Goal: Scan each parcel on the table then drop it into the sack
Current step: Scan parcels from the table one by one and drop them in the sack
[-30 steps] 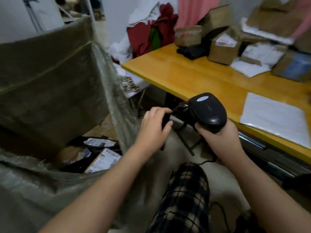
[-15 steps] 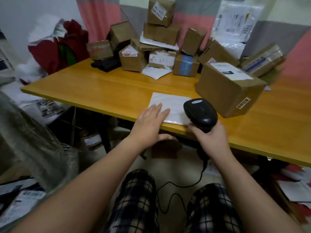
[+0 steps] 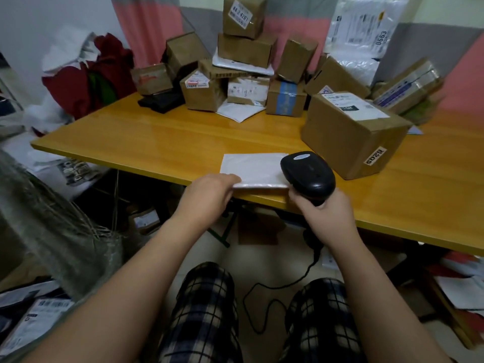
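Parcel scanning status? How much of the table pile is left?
Done: a few labelled parcels lie in the sack. In hand: left hand grips the white mailer at the table edge, right hand holds the scanner at its right edge. Left: that mailer, the large box and the stacked boxes behind.

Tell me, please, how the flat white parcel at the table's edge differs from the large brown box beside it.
The flat white parcel is thin and lies flush; the large brown box is tall and bulky. The parcel's top shows no label; the box bears a top label and a side sticker. The left hand grips the parcel's near edge; no hand touches the box. Both rest on the table.
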